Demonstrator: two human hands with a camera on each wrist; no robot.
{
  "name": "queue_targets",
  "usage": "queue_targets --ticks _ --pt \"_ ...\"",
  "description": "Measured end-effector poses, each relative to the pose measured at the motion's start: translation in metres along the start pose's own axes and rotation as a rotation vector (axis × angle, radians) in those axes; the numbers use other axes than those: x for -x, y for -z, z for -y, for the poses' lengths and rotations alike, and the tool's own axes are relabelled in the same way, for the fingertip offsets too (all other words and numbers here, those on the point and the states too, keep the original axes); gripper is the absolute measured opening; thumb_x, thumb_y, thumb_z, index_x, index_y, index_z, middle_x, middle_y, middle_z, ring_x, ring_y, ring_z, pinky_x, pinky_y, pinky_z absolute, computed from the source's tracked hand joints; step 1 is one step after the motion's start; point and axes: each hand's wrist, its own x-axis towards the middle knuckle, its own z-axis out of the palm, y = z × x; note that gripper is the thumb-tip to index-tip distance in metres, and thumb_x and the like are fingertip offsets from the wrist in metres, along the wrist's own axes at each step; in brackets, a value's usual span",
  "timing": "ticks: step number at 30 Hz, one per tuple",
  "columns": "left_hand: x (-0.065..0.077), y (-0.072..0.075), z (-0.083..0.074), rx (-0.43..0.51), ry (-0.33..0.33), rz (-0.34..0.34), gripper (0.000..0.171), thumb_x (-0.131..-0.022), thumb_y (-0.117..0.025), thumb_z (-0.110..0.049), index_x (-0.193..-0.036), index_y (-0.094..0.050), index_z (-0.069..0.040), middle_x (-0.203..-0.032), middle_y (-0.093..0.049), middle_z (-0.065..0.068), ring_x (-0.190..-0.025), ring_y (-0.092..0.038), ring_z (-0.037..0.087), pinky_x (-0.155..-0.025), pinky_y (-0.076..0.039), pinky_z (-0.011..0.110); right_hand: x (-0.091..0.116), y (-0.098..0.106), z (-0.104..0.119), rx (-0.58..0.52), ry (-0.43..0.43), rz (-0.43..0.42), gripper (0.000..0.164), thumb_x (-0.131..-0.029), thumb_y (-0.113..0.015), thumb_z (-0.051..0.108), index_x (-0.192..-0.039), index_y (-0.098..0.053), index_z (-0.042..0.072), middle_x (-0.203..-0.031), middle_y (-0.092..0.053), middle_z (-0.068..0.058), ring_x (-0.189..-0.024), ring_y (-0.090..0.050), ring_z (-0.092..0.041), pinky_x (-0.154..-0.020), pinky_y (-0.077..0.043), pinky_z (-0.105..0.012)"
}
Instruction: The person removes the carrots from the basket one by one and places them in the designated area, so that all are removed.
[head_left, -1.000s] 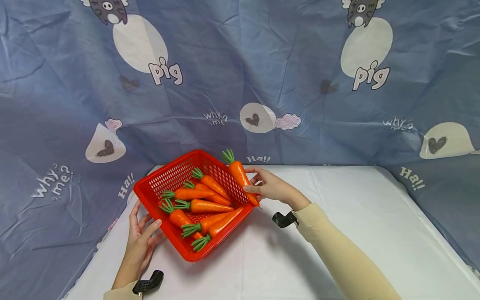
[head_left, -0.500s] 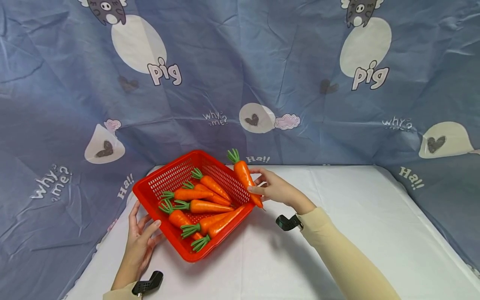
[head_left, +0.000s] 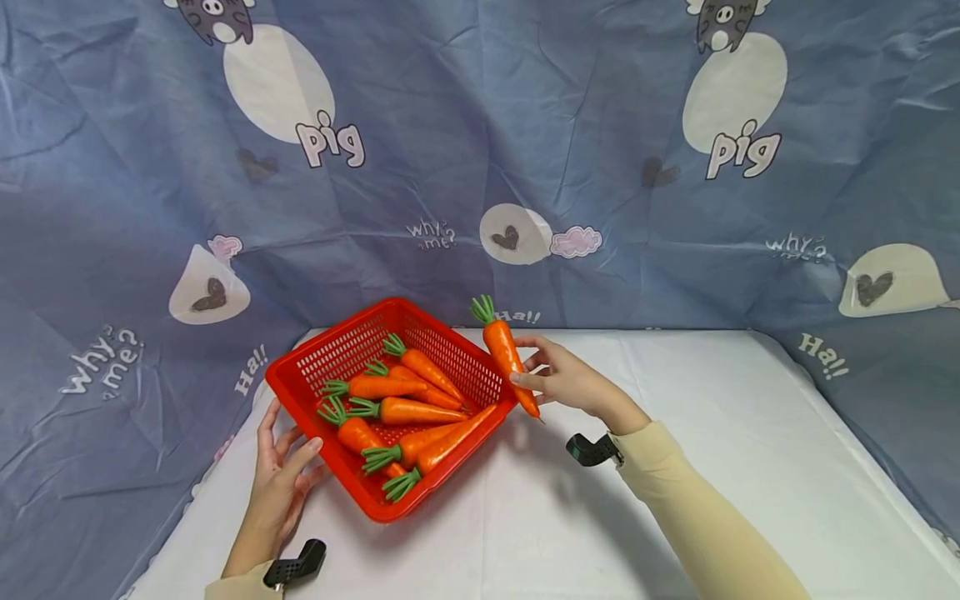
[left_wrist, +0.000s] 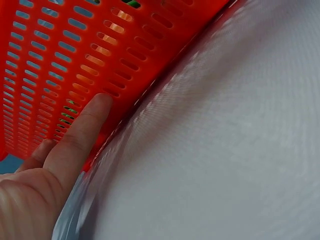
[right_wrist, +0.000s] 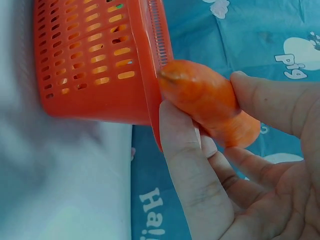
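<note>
Pinching a carrot [head_left: 504,350] in the right hand [head_left: 562,379], just beside the right rim of the basket [head_left: 345,346]; resting left hand [head_left: 276,487], straight-fingered, against its left side. Probably light, stiff, slick: best gripped mid-length, below the green top [head_left: 483,309].

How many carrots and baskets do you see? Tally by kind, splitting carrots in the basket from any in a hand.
Visible carrots in the perforated red basket: 7
Held carrot in the right hand: 1
Perforated red basket: 1
Total: 9
</note>
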Motion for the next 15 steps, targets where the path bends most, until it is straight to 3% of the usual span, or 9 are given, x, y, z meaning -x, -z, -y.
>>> queue_targets --ticks 15 --pt "-0.001 0.0 0.001 0.011 0.001 -0.002 0.089 -0.107 -0.062 -0.011 -0.168 -0.009 -0.048 -0.143 -0.044 0.0 -0.112 -0.072 0.005 -0.081 -0.067 0.033 0.016 0.003 -0.008 -0.029 -0.042 -0.055 0.067 -0.104 -0.071 0.014 -0.161 -0.038 0.005 -0.117 -0.058 -0.018 -0.095 -0.071 -0.02 -0.083 -0.068 -0.04"
